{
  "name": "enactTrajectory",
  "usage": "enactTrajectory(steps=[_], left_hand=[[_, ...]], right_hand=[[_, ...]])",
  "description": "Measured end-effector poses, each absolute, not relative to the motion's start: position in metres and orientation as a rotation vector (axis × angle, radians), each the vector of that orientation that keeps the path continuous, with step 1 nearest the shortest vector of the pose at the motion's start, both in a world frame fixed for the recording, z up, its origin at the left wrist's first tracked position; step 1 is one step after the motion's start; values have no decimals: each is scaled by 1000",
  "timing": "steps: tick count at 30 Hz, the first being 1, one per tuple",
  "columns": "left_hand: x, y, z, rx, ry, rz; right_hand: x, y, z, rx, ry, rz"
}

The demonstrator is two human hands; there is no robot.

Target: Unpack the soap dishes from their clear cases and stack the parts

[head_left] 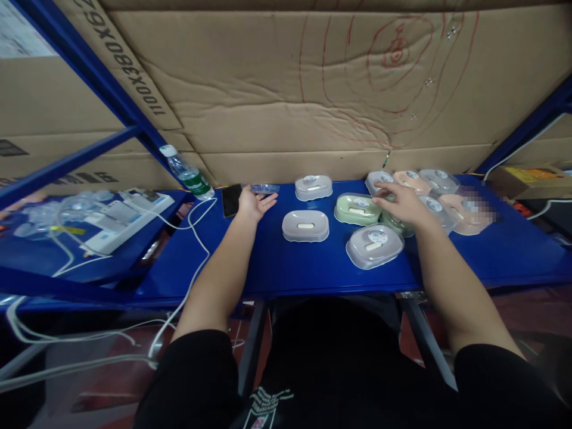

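Observation:
My left hand [256,204] lies palm up on the blue table with its fingers apart, beside a clear plastic piece [264,189] and a dark phone [231,201]. Over the right-hand group of oval cases, my right hand [397,202] has its fingers spread, above a partly hidden green case [395,223]. Another green case [356,208] is just left of it. A grey case with a round sticker [374,246] sits nearer the front. Between my hands are a grey case without a visible sticker [305,226] and a further grey case [313,187] behind it.
Several grey and peach cases, one peach [470,214], stand at the right. A water bottle [192,177] and white cable [202,238] are at the left. Cardboard [268,89] backs the table [286,277]. Blue frame bars [84,71] slant at the left.

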State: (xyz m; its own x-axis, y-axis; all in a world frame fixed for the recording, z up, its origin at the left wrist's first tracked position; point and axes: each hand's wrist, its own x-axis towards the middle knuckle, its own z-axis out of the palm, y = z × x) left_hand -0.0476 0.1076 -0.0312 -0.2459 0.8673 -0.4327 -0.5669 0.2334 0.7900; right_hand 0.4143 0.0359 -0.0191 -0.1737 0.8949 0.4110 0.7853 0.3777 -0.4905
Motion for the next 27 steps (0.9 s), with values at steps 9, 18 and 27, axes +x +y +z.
enactTrajectory(steps=[9,18,27], left_hand=[[-34,106,-30,242,1327,1543],[-35,108,-27,249,1432,1559],[-32,107,-27,280,1425,1529]], right_hand=[[414,35,-18,-1453,-1983,232],[412,34,-16,-1495,-1978,252],[412,34,-16,-1468,-1994,234]])
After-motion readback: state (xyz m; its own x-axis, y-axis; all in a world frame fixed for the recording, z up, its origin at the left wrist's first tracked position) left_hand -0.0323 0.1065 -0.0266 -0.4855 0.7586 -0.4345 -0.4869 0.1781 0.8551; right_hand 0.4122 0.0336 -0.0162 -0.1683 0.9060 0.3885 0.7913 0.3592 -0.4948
